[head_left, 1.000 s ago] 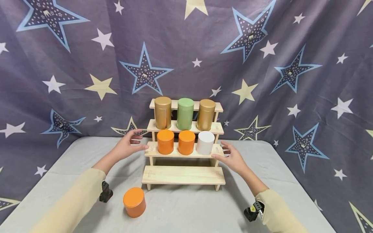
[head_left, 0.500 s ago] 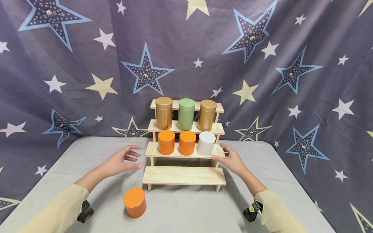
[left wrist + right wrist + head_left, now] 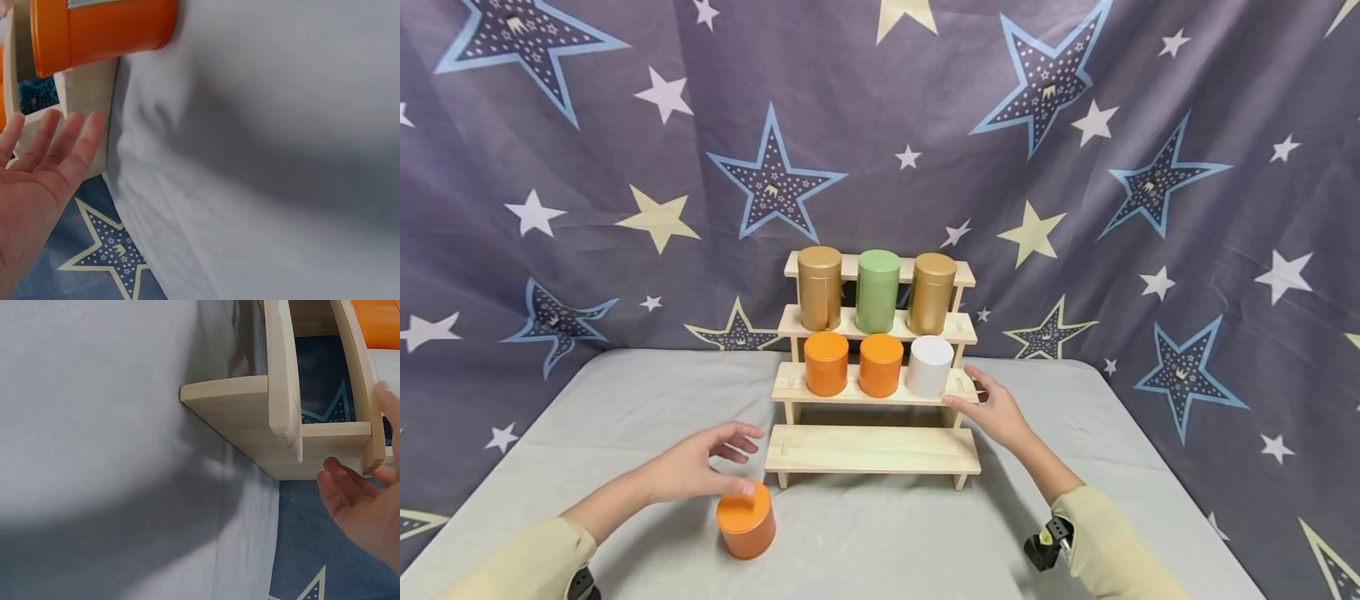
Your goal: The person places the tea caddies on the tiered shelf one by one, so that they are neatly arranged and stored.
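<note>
A loose orange tin [image 3: 747, 532] stands upright on the cloth in front of a stepped wooden rack [image 3: 872, 450]. My left hand [image 3: 688, 468] reaches over it with relaxed, spread fingers; the thumb overlaps its lid in the head view. The left wrist view shows the tin's side [image 3: 122, 34] beyond the bare fingers [image 3: 78, 153]. At the rack's right end is my right hand [image 3: 1000, 414], its thumb at the second step's front edge beside a white tin [image 3: 929, 367]. Its other fingers [image 3: 344, 484] are loosely bent close by the wooden side support.
Two orange tins [image 3: 881, 365] share the white tin's step. Above them stand two gold tins [image 3: 821, 292] and a green tin [image 3: 877, 293]. The rack's lowest step is bare wood. A star-patterned curtain [image 3: 880, 200] hangs behind the grey-covered table [image 3: 865, 542].
My left hand has moved away from the rack's left end, down and nearer, to the loose orange tin. My right hand stays at the rack's right end.
</note>
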`<state>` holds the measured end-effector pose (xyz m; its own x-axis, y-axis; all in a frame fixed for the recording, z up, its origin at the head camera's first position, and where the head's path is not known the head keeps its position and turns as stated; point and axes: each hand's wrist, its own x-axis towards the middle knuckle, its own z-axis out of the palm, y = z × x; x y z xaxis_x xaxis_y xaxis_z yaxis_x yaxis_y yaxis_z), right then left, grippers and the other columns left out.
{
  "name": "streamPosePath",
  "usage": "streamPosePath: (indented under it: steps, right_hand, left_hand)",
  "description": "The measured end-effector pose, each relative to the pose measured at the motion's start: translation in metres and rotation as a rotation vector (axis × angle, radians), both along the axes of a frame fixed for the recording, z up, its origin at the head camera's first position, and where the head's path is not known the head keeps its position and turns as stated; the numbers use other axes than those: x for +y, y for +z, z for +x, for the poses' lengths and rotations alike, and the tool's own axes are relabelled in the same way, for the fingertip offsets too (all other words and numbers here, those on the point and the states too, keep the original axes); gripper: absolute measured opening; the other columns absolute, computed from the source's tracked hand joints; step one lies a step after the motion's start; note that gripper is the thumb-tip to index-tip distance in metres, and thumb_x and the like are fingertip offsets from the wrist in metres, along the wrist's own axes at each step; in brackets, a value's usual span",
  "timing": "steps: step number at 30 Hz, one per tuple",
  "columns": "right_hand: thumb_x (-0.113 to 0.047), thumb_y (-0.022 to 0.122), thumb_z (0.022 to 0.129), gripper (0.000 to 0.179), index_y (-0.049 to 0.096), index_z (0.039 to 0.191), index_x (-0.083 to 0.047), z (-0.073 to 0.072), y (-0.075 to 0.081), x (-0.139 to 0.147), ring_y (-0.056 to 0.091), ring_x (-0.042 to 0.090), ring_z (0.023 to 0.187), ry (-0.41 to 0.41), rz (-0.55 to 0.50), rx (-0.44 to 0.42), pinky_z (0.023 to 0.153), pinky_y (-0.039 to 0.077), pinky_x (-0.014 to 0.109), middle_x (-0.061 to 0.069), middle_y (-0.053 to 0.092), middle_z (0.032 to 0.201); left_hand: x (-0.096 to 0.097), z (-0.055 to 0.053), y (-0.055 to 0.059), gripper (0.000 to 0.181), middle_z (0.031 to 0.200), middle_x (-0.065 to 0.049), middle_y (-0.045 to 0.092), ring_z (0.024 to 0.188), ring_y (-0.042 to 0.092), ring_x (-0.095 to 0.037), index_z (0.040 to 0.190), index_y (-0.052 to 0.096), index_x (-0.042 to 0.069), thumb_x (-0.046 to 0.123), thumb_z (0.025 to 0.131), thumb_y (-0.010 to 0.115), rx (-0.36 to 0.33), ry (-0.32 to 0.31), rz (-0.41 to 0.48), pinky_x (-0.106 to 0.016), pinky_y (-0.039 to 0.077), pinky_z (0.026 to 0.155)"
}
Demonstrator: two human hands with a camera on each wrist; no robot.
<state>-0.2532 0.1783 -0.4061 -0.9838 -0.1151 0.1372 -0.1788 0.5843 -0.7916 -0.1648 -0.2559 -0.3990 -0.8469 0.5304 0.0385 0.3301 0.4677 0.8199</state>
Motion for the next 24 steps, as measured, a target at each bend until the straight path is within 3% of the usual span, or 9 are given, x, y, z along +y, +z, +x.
streamPosePath:
  steps: [4, 11, 17, 24]
  right_hand:
    - [-0.033, 0.072, 0.081, 0.077, 0.036, 0.141, -0.001, 0.000, 0.000, -0.001, 0.060, 0.029, 0.102, -0.001, -0.005, -0.002, 0.085, 0.051, 0.039, 0.020, 0.060, 0.117]
    - [-0.034, 0.072, 0.082, 0.078, 0.034, 0.143, -0.004, 0.001, -0.001, -0.001, 0.059, 0.029, 0.105, -0.006, -0.038, -0.023, 0.086, 0.050, 0.039, 0.021, 0.058, 0.123]
    - [-0.033, 0.071, 0.083, 0.077, 0.034, 0.144, -0.004, 0.002, -0.003, 0.000, 0.059, 0.029, 0.105, -0.004, -0.049, -0.032, 0.085, 0.051, 0.035, 0.022, 0.057, 0.124]
    - [-0.024, 0.071, 0.084, 0.076, 0.031, 0.144, 0.000, -0.001, -0.003, 0.001, 0.060, 0.031, 0.103, 0.003, -0.083, -0.052, 0.080, 0.050, 0.030, 0.027, 0.056, 0.124]
  left_hand:
    - [-0.002, 0.009, -0.004, 0.064, 0.118, -0.025, 0.055, 0.104, 0.058, -0.033, 0.126, 0.046, -0.003, 0.021, 0.076, 0.078, -0.060, -0.023, -0.003, -0.029, 0.054, 0.075]
    - [-0.002, 0.023, -0.014, 0.068, 0.120, -0.025, 0.052, 0.100, 0.055, -0.003, 0.126, 0.047, -0.003, 0.018, 0.071, 0.081, -0.117, -0.044, 0.065, -0.027, 0.055, 0.076]
    - [-0.002, 0.028, -0.025, 0.070, 0.116, -0.016, 0.056, 0.097, 0.054, -0.003, 0.126, 0.046, -0.005, 0.017, 0.070, 0.082, -0.139, -0.070, 0.111, -0.029, 0.056, 0.076]
    - [-0.001, 0.031, -0.028, 0.069, 0.112, -0.010, 0.059, 0.095, 0.054, -0.002, 0.127, 0.046, -0.003, 0.019, 0.072, 0.081, -0.128, -0.065, 0.102, -0.027, 0.055, 0.075]
